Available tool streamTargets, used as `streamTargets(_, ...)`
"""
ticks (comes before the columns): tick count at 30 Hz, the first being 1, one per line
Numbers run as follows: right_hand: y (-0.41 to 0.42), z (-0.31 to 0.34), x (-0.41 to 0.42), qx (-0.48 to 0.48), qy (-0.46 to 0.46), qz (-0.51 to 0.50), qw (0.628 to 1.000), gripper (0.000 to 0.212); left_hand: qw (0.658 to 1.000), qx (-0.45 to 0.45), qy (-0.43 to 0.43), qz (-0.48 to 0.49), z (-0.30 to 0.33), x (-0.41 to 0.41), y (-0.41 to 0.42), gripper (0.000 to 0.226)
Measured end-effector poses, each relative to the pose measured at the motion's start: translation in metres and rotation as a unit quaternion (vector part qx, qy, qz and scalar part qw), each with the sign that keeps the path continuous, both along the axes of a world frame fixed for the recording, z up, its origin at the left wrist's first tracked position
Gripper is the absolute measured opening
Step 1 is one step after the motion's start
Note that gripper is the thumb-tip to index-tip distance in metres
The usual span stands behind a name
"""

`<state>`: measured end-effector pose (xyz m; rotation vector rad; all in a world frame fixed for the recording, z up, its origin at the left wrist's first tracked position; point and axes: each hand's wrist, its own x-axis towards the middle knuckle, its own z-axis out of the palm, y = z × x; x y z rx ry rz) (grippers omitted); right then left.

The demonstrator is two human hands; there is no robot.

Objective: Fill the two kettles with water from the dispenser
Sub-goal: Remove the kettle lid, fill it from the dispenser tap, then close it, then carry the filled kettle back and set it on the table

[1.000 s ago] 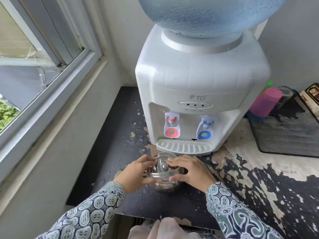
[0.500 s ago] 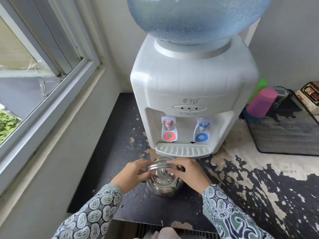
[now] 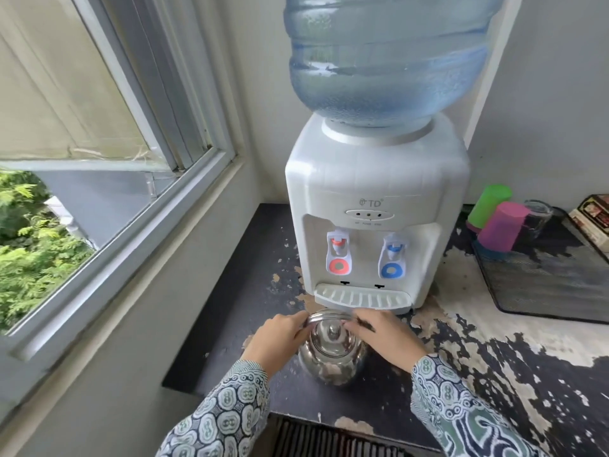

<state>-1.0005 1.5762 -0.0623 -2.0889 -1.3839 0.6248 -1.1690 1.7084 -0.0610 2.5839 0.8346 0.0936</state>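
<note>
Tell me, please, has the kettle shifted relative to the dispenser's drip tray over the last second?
No clear shift: the kettle sits just in front of the drip tray, toward its left end, as before; only the camera has tilted.

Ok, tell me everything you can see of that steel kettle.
The steel kettle is round-bellied and mirror-shiny, upright on the peeling dark countertop just before the dispenser's drip tray. Its knobbed lid is on. The left hand and right hand hold its raised arched handle at either end. The spout isn't visible.

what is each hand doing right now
Left hand: grips the kettle handle.
Right hand: grips the same handle.
</note>
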Motion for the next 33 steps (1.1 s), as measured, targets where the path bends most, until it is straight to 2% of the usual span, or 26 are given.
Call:
streamTargets(4, -0.036, 0.019, -0.017, 0.065, 0.041, 0.004, 0.997, 0.034, 0.997, -0.008, -0.068, 0.018, 0.019, -0.018, -0.039, 0.023)
streamTargets(6, -0.057, 0.028, -0.027, 0.102, 0.059, 0.001, 0.993, 0.059, 0.995, -0.014, -0.100, 0.023, 0.028, -0.025, -0.062, 0.023)
streamTargets(8, -0.082, 0.037, -0.038, 0.131, 0.056, -0.006, 0.990, 0.067, 0.993, -0.007, -0.116, 0.031, 0.037, -0.032, -0.090, 0.027)
streamTargets(13, -0.146, 0.053, -0.056, 0.161, 0.019, -0.052, 0.985, 0.022, 0.987, -0.029, -0.155, 0.027, 0.055, -0.045, -0.160, 0.025)
streamTargets(16, -0.188, 0.065, -0.064, 0.173, 0.005, -0.078, 0.982, 0.019, 0.986, -0.030, -0.163, 0.015, 0.068, -0.046, -0.193, 0.036)
streamTargets(19, -0.234, 0.078, -0.067, 0.193, -0.010, -0.103, 0.976, 0.016, 0.984, -0.023, -0.174, -0.020, 0.081, -0.041, -0.230, 0.023)
streamTargets(21, -0.267, 0.087, -0.065, 0.199, -0.030, -0.114, 0.973, 0.017, 0.980, -0.029, -0.189, -0.047, 0.090, -0.036, -0.259, 0.021)
streamTargets(24, -0.320, 0.100, -0.060, 0.208, -0.052, -0.122, 0.969, 0.006, 0.972, -0.060, -0.214, -0.071, 0.101, -0.024, -0.302, 0.018)
streamTargets(28, -0.400, 0.112, -0.047, 0.223, -0.066, -0.145, 0.962, 0.009, 0.963, -0.106, -0.224, -0.109, 0.113, -0.001, -0.368, 0.039)
streamTargets(30, -0.452, 0.115, -0.037, 0.232, -0.067, -0.158, 0.958, 0.005, 0.957, -0.124, -0.231, -0.127, 0.115, 0.016, -0.411, 0.034)
streamTargets(33, -0.510, 0.119, -0.022, 0.225, -0.060, -0.170, 0.958, 0.011, 0.952, -0.131, -0.231, -0.148, 0.117, 0.038, -0.462, 0.014)
